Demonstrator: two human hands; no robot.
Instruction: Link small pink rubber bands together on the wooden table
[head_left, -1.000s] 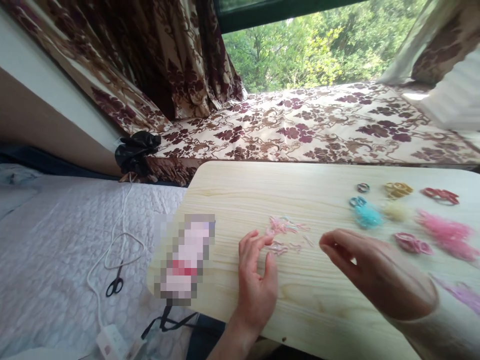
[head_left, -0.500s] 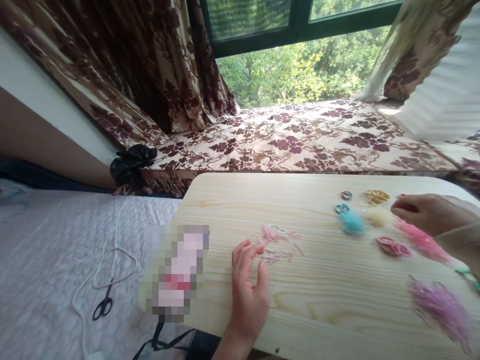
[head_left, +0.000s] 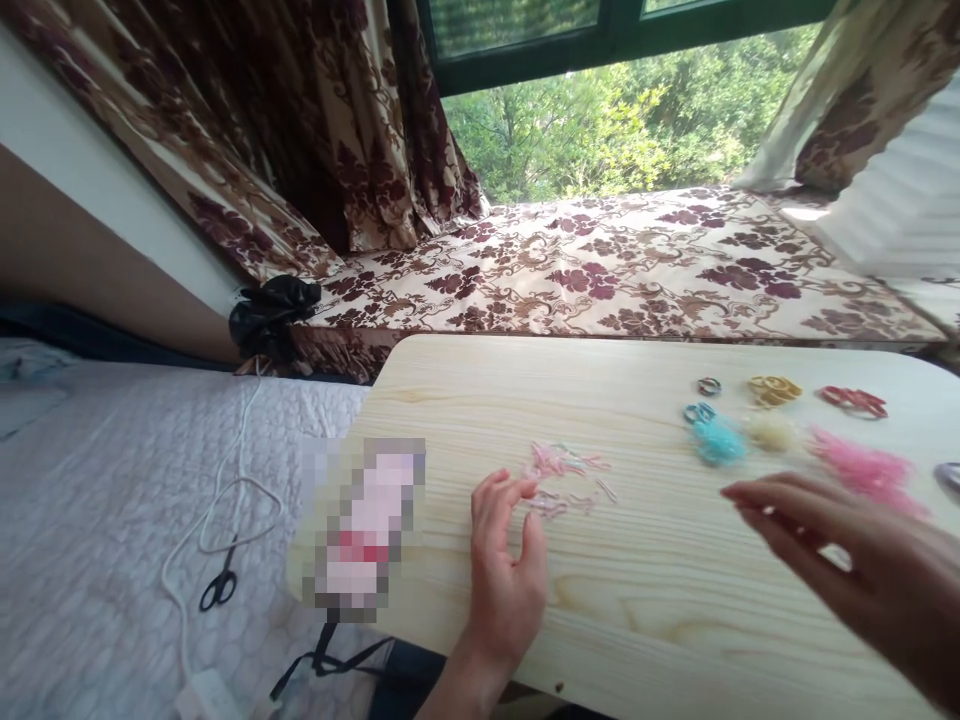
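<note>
My left hand (head_left: 506, 570) rests on the table with its fingers curved and thumb apart, holding nothing. Its fingertips are beside a loose scatter of small pink, white and pale green elastic bands (head_left: 555, 460). Over the right part of the table is my right hand (head_left: 825, 560), fingers stretched out and a gap showing by the thumb; I see nothing in it. Beyond it lie a pink pile of bands (head_left: 862, 465), a turquoise pile (head_left: 716, 440) and a cream pile (head_left: 772, 432). Farther back are red hair ties (head_left: 853, 402) and mustard hair ties (head_left: 775, 390).
A small dark multicoloured ring (head_left: 709, 386) lies near the table's (head_left: 480, 390) back. At the left edge is a blurred-out pink item (head_left: 375, 530). Black scissors (head_left: 219, 588) and a white cable (head_left: 176, 580) lie on the quilted bed (head_left: 97, 520). A floral window ledge (head_left: 600, 270) runs behind.
My right hand has moved left and toward me, away from the red hair ties, uncovering them. It now hides the dark pink ties and lilac bands. My left hand stays beside the scattered bands.
</note>
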